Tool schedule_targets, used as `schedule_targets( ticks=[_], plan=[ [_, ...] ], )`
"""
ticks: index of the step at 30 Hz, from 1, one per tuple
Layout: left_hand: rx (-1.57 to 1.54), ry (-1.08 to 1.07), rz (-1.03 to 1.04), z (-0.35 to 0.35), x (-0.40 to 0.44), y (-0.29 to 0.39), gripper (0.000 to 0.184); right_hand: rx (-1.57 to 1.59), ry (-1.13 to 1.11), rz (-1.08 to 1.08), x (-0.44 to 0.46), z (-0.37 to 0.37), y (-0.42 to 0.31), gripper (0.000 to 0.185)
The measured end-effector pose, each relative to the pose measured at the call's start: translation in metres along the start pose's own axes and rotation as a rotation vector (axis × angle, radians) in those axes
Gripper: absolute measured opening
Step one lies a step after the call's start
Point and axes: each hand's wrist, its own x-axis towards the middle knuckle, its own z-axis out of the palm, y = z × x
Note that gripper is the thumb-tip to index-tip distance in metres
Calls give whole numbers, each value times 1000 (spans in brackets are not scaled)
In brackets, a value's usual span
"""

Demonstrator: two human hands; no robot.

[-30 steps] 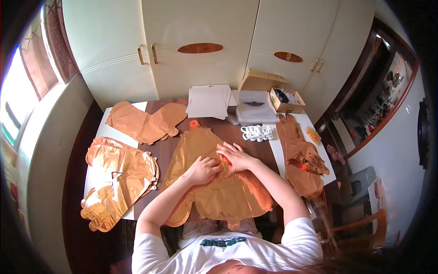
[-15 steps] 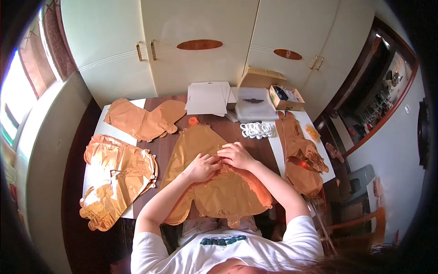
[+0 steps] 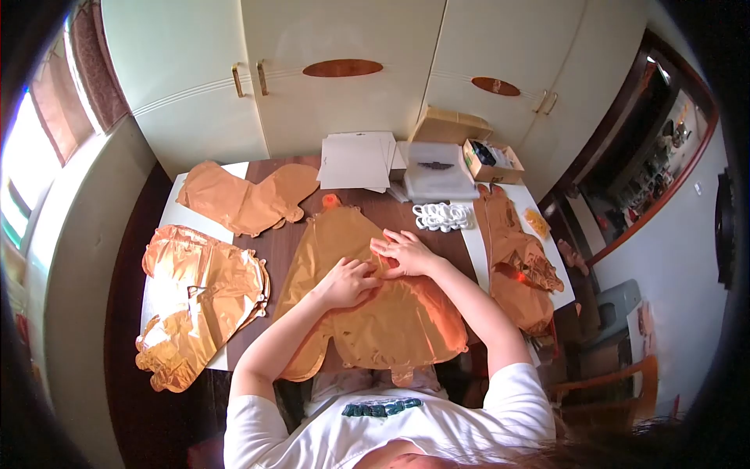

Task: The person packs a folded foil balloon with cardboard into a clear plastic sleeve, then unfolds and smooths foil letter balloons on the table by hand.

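Observation:
A large orange-gold foil sheet (image 3: 398, 332) lies in front of me, with a small red-orange piece (image 3: 332, 202) at its top end. My left hand (image 3: 348, 283) rests on its middle, the fingers curled and pressed together at the foil. Right beside it, my right hand (image 3: 405, 255) lies on the foil with its fingers somewhat spread. The fingertips of both hands nearly meet over a creased part. What lies under my left fingertips is hidden.
More foil pieces lie at the back left (image 3: 248, 202), left (image 3: 205, 293) and right (image 3: 516, 270). Behind are white cards (image 3: 355, 162), clear plastic bags (image 3: 439, 178), a small open box (image 3: 494, 162), white rings (image 3: 442, 217) and a yellow packet (image 3: 537, 222).
My right hand's fingers drew together half a second ago and are now spread again. My left hand has stayed at nearly the same place on the foil. The view has shifted slightly.

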Motion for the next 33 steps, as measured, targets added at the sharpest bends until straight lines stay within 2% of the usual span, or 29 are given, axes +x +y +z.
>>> schedule_targets(
  ticks=[8,17,28,33],
  plan=[
    [-34,-62,-22,0,-1,-1,24,-60,-166,0,-1,-8,-4,105],
    [41,-93,0,-1,-3,-4,25,-62,-230,34,0,-15,-10,116],
    [187,-321,-12,-24,-12,-3,38,-42,-237,39,1,-17,-10,114],
    [216,-268,-22,-15,-21,-3,45,-48,-259,49,2,-25,-16,114]
  ],
)
